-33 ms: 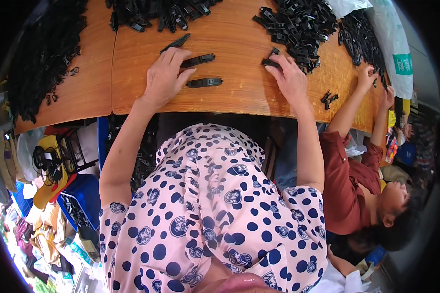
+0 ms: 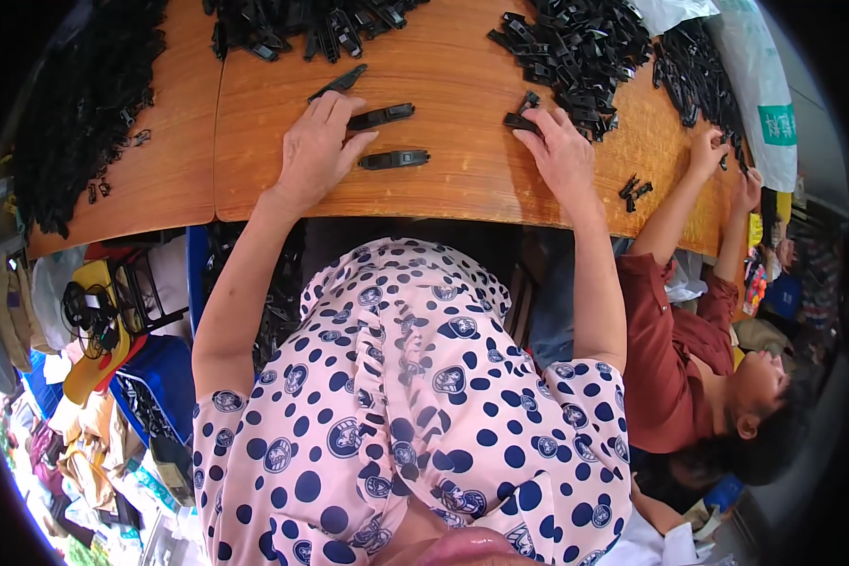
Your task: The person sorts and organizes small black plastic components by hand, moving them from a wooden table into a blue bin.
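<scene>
My left hand (image 2: 317,149) rests on the wooden table (image 2: 462,193); its thumb and fingers are apart around the near end of a long black plastic piece (image 2: 387,115). Just below that lies a similar curved black piece (image 2: 394,159), and beyond my fingertips is a third one (image 2: 340,83). My right hand (image 2: 558,151) pinches a small black plastic piece (image 2: 519,121) between thumb and fingers, low over the tabletop. Another black piece (image 2: 530,99) sits right by its fingertips. The fingers partly hide what the right hand holds.
Heaps of black plastic pieces lie at the far middle (image 2: 335,28), far right (image 2: 575,66) and left (image 2: 85,123). A few small pieces (image 2: 634,192) lie nearer right. On the right, a person in a red shirt (image 2: 670,368) works with small black pieces.
</scene>
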The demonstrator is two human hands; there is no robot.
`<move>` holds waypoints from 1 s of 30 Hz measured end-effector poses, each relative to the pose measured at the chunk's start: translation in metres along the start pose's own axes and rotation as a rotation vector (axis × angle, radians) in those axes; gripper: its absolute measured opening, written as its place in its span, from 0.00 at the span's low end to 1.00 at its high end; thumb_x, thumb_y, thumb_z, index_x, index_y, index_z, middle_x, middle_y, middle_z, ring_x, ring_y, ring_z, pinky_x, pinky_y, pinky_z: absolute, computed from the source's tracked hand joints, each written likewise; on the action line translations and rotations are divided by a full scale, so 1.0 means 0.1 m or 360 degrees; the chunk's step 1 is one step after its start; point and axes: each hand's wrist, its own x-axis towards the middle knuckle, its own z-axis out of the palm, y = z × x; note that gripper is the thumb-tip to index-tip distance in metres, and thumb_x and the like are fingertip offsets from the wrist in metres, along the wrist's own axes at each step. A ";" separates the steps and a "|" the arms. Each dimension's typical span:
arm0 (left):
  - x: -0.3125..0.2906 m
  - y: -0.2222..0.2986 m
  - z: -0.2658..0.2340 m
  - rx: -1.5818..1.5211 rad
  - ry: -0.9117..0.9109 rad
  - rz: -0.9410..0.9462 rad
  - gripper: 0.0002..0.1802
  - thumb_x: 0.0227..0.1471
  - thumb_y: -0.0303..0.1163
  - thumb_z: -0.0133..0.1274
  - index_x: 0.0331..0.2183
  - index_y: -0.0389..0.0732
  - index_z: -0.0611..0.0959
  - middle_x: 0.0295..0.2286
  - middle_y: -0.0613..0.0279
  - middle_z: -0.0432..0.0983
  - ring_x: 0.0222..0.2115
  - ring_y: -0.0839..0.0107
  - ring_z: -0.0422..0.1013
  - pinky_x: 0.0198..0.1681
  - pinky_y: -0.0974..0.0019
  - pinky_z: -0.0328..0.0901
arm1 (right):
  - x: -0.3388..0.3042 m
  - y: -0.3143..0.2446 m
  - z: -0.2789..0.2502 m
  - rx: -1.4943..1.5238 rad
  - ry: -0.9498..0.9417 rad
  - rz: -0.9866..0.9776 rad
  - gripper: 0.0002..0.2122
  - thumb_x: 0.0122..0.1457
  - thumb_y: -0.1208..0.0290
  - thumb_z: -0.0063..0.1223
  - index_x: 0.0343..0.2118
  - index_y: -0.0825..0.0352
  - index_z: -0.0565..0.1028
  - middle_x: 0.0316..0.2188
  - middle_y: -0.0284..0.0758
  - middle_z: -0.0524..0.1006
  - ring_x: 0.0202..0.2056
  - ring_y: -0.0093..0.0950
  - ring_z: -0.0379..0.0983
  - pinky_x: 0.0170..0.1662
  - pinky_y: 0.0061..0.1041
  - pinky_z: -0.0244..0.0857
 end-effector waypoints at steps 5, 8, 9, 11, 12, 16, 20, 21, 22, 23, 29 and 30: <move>0.05 -0.02 0.09 -0.0063 -0.0120 0.0058 0.10 0.48 0.29 0.61 0.35 0.40 0.81 0.33 0.62 0.73 0.37 0.61 0.71 0.40 0.62 0.68 | 0.04 -0.07 -0.05 -0.0347 0.0047 -0.0283 0.10 0.56 0.68 0.62 0.38 0.65 0.78 0.31 0.38 0.74 0.32 0.41 0.75 0.35 0.36 0.69; 0.07 -0.01 0.17 -0.0188 -0.0123 0.0112 0.10 0.47 0.29 0.62 0.35 0.39 0.82 0.32 0.63 0.73 0.36 0.61 0.71 0.39 0.62 0.68 | 0.10 -0.35 0.05 0.0114 -0.0010 -0.0327 0.09 0.54 0.68 0.63 0.36 0.65 0.78 0.31 0.36 0.75 0.34 0.38 0.76 0.36 0.32 0.71; 0.08 -0.01 0.18 -0.0223 -0.0121 0.0134 0.11 0.46 0.29 0.63 0.34 0.39 0.82 0.32 0.63 0.73 0.36 0.61 0.71 0.40 0.62 0.68 | 0.14 -0.46 0.08 0.0114 -0.0022 -0.0328 0.09 0.54 0.68 0.63 0.36 0.65 0.78 0.31 0.36 0.75 0.34 0.38 0.76 0.36 0.32 0.71; 0.08 -0.03 0.20 -0.0257 -0.0115 0.0126 0.11 0.46 0.29 0.63 0.34 0.39 0.82 0.31 0.62 0.73 0.36 0.62 0.71 0.40 0.62 0.68 | 0.21 -0.61 0.15 0.0062 -0.0077 -0.0585 0.09 0.54 0.68 0.62 0.36 0.65 0.78 0.32 0.35 0.76 0.34 0.36 0.76 0.36 0.32 0.71; 0.08 -0.03 0.21 -0.0286 -0.0105 0.0129 0.11 0.45 0.30 0.63 0.34 0.39 0.81 0.31 0.62 0.73 0.36 0.62 0.71 0.40 0.61 0.68 | 0.25 -0.65 0.17 0.0040 -0.0087 -0.0644 0.09 0.54 0.68 0.62 0.36 0.64 0.77 0.31 0.34 0.76 0.34 0.35 0.76 0.35 0.31 0.71; 0.09 -0.04 0.21 -0.0298 -0.0089 0.0096 0.12 0.45 0.31 0.64 0.33 0.39 0.81 0.31 0.62 0.73 0.36 0.61 0.71 0.40 0.61 0.68 | 0.34 -0.69 0.22 0.0003 -0.0225 -0.0723 0.09 0.55 0.67 0.63 0.35 0.64 0.78 0.31 0.33 0.78 0.31 0.35 0.77 0.31 0.30 0.71; 0.12 -0.05 0.20 -0.0298 -0.0068 0.0140 0.11 0.46 0.30 0.63 0.33 0.38 0.81 0.31 0.61 0.73 0.35 0.60 0.72 0.39 0.61 0.68 | 0.39 -0.71 0.22 -0.0045 -0.0415 -0.0677 0.08 0.56 0.67 0.60 0.33 0.64 0.74 0.29 0.35 0.77 0.30 0.39 0.77 0.31 0.35 0.70; 0.11 -0.05 0.20 -0.0298 -0.0071 0.0145 0.11 0.46 0.31 0.63 0.32 0.39 0.80 0.31 0.62 0.73 0.36 0.60 0.72 0.40 0.60 0.68 | 0.39 -0.72 0.21 -0.0037 -0.0438 -0.0673 0.08 0.57 0.68 0.59 0.33 0.64 0.73 0.28 0.36 0.76 0.29 0.40 0.76 0.29 0.36 0.70; 0.10 -0.05 0.20 -0.0300 -0.0068 0.0144 0.11 0.46 0.31 0.63 0.32 0.39 0.80 0.31 0.62 0.73 0.36 0.60 0.72 0.40 0.60 0.68 | 0.39 -0.73 0.22 -0.0040 -0.0440 -0.0675 0.08 0.57 0.68 0.59 0.33 0.64 0.73 0.28 0.36 0.76 0.29 0.40 0.76 0.29 0.36 0.70; 0.08 -0.06 0.20 -0.0294 -0.0100 0.0120 0.11 0.46 0.31 0.63 0.32 0.38 0.80 0.31 0.62 0.73 0.36 0.60 0.72 0.40 0.60 0.68 | 0.40 -0.74 0.24 -0.0036 -0.0447 -0.0688 0.08 0.57 0.68 0.59 0.33 0.64 0.73 0.28 0.36 0.77 0.29 0.40 0.77 0.29 0.36 0.70; 0.12 -0.07 0.21 -0.0368 -0.0146 0.0073 0.12 0.45 0.28 0.64 0.34 0.36 0.81 0.32 0.60 0.75 0.36 0.58 0.72 0.40 0.61 0.68 | 0.44 -0.81 0.46 -0.0018 -0.0411 -0.0658 0.09 0.59 0.65 0.57 0.35 0.64 0.73 0.31 0.36 0.77 0.32 0.40 0.77 0.31 0.36 0.70; 0.12 -0.09 0.20 -0.0355 -0.0166 0.0048 0.12 0.45 0.28 0.64 0.34 0.36 0.81 0.33 0.60 0.75 0.36 0.58 0.73 0.40 0.61 0.69 | 0.44 -0.81 0.47 -0.0009 -0.0342 -0.0674 0.09 0.59 0.64 0.57 0.34 0.63 0.73 0.31 0.36 0.76 0.32 0.39 0.77 0.30 0.37 0.71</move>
